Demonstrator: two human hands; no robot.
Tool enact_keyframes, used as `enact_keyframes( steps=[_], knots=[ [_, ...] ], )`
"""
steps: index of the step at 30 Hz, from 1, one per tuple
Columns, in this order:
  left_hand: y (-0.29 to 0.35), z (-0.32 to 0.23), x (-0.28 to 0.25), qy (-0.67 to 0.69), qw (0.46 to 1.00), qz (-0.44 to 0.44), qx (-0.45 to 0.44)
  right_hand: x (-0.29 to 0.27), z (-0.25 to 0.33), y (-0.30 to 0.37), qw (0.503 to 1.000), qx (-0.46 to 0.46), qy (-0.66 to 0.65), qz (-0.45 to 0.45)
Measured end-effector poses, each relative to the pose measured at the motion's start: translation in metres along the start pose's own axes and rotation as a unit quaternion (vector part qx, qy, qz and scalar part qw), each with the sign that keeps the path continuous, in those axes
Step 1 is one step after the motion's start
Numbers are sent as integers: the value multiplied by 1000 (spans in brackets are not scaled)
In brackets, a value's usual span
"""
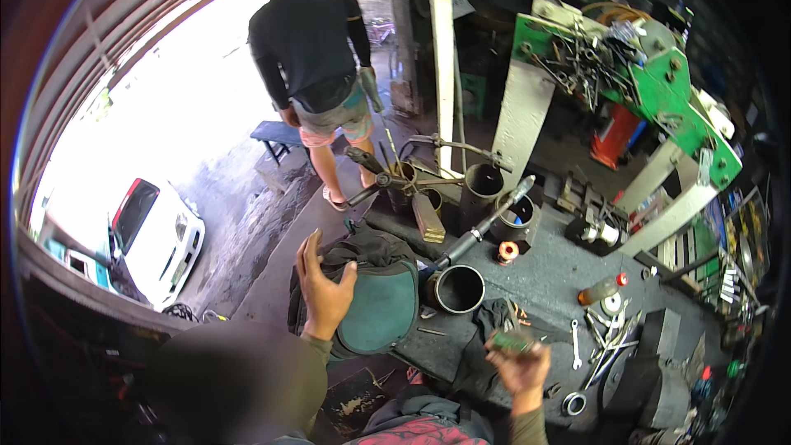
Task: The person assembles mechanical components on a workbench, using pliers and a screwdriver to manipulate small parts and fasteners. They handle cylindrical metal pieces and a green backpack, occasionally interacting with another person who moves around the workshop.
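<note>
My left hand (327, 295) is raised with fingers spread and nothing in it. It hangs in front of the dark backpack (381, 306) with a teal-green front panel, overlapping its left side; whether they touch I cannot tell. My right hand (527, 369) is closed around a small green object (512, 341), blurred, whose kind I cannot make out. Beneath it a dark cloth (480, 354) lies on the workbench (540, 287). To its right are a combination wrench (576, 344) and a metal ring (574, 403).
Metal cylinders (459, 289) hold long tools behind the backpack. A red-capped bottle (602, 289) and an orange spool (507, 252) stand on the bench. A green-and-white frame (659, 82) rises at the right. Beyond, a person (306, 49) faces away near a bench (278, 133); a white car (161, 235) is outside.
</note>
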State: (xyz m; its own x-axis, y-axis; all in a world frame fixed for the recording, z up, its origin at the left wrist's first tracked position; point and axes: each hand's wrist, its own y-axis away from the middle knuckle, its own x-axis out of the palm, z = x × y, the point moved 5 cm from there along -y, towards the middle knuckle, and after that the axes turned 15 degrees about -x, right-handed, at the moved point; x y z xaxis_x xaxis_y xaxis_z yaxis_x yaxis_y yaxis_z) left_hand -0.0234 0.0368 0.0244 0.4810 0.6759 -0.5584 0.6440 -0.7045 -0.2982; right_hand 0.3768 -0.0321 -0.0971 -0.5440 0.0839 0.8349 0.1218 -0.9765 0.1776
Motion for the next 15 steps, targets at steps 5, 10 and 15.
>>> enact_keyframes(
  steps=[5,10,15],
  knots=[
    [22,-23,8,70,994,-4,-83,-32,-48,47,998,53,-30,-1],
    [40,-119,52,76,989,46,116,-63,-26,65,998,29,-1,-57],
    [-36,-181,60,68,970,4,235,-39,6,37,996,-40,65,-52]
  ],
)
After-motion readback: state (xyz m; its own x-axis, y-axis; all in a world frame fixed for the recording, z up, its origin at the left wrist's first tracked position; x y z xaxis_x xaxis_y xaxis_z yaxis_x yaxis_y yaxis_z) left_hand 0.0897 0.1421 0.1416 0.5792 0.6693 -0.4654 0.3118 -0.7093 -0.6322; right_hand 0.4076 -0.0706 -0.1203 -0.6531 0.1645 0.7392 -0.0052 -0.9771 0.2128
